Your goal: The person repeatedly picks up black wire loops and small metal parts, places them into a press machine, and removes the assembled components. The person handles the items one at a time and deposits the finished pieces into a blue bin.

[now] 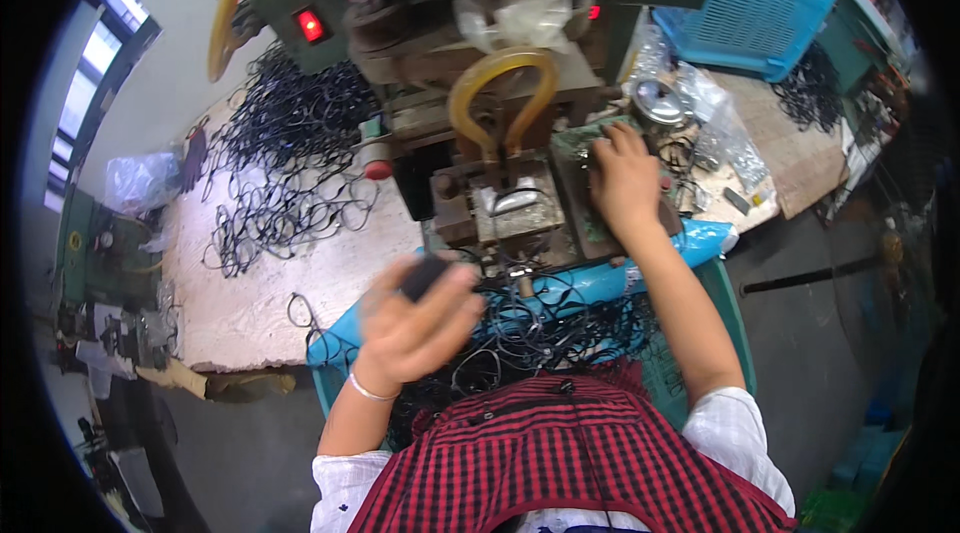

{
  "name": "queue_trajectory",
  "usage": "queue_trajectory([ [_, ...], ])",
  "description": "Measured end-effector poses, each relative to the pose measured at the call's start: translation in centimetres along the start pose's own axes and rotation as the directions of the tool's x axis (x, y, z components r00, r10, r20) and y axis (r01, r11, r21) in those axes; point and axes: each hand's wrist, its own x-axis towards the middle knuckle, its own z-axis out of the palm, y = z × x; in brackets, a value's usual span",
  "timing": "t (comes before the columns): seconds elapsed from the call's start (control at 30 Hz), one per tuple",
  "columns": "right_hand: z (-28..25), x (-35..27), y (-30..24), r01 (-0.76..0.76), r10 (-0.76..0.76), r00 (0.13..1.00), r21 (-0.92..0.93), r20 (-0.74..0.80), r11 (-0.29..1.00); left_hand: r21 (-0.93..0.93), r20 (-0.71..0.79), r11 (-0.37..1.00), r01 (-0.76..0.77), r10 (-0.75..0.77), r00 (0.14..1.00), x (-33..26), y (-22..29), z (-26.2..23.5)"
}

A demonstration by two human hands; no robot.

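My left hand is raised in front of my chest and blurred by motion; its fingers close round a small dark piece. My right hand lies flat with spread fingers on a green plate at the right side of a green bench machine. Between the hands sits the machine's metal die block, with a shiny part on it, under a looped yellow hose. Below it a blue bin in my lap holds several thin black loops.
A big heap of black loops covers the worn wooden bench on the left. A blue plastic crate stands at the back right, with clear plastic bags and a round metal tin beside it. Red lamps glow on the machine.
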Motion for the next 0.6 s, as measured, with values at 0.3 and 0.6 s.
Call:
queue_trajectory([
  [0.3, -1.6, -0.2, -0.2, -0.314, 0.37, 0.929, 0.54, 0.006, 0.781, 0.517, 0.144, 0.681, 0.518, -0.666, 0.732, -12.1, -15.9, -5.3],
  [0.6, -5.8, -2.7, -1.2, -0.404, 0.453, 0.88, 0.727, 0.143, 0.555, 0.538, 0.247, 0.624, 0.567, -0.759, 0.602, -16.8, -16.6, 0.4],
])
